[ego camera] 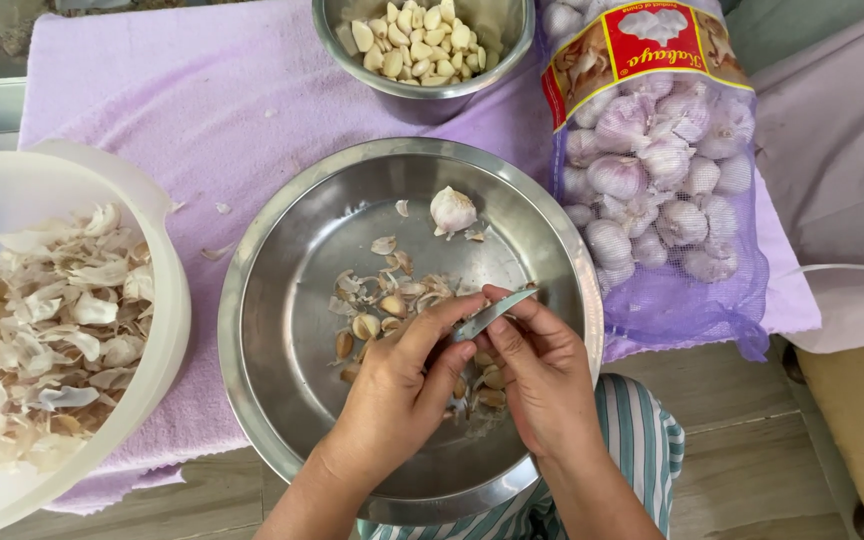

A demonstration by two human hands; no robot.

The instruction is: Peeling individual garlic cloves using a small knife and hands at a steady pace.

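1. Steel-bladed small knife (pixel 492 312) sits gripped in the right hand (pixel 542 375), thumb and fingers closed narrow round it, blade pointing far-right.
2. Left hand (pixel 402 385) pinches its fingertips against the blade's near end; whatever clove sits between them is hidden.
3. Both hands hover over the large steel basin (pixel 282 330), above loose unpeeled cloves (pixel 367 325) and skins.
4. One garlic bulb (pixel 452 210) lies at the basin's far side, well apart from the fingers.
5. A white bowl of skins (pixel 42 330) stands left, a steel bowl of peeled cloves (pixel 422 40) far, a purple net bag of garlic (pixel 652 170) right.
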